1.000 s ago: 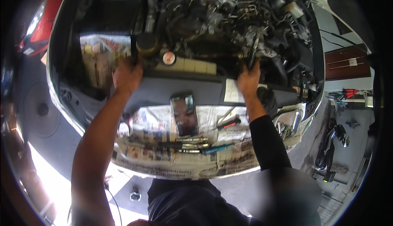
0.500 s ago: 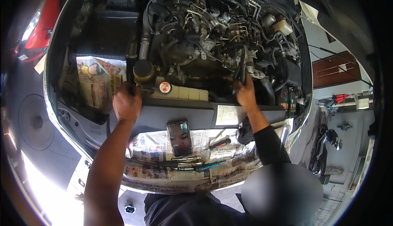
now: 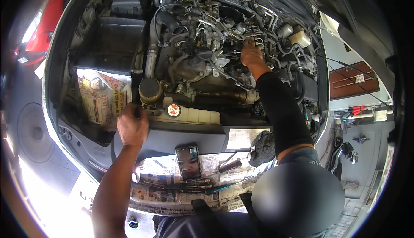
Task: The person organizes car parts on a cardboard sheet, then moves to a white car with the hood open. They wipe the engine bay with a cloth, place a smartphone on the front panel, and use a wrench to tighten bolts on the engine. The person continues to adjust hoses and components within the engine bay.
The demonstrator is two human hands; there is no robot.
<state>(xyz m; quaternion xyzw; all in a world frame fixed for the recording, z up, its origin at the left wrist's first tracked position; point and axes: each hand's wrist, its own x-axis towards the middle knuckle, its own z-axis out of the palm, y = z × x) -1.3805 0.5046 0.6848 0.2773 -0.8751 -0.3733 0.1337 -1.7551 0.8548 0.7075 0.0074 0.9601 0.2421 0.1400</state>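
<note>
My left hand (image 3: 132, 125) is closed, its curled fingers at the inner edge of the dark front panel (image 3: 161, 133). Just beyond it stand a round-topped reservoir (image 3: 150, 89) and a pale ribbed coolant tank (image 3: 196, 114) with a labelled cap (image 3: 173, 110). My right hand (image 3: 252, 54) reaches into the middle of the engine (image 3: 207, 35), fingers bent together among metal pipes and fittings. What those fingertips grip is hidden by the hand. A black sleeve (image 3: 282, 104) covers that forearm. The dark oil filler cap (image 3: 205, 54) lies left of my right hand.
Newspaper (image 3: 168, 160) covers the front of the car, with a phone (image 3: 188, 162), a red-and-black tool (image 3: 230, 166), several hand tools (image 3: 194, 184) and a dark cloth (image 3: 262, 147) on it. More newspaper (image 3: 103, 98) lines the left bay. A red car (image 3: 45, 22) stands at far left.
My right hand has moved farther in and up over the engine. The long dark object beside it earlier no longer shows. My left hand has stayed at the panel edge; the view has shifted slightly.
</note>
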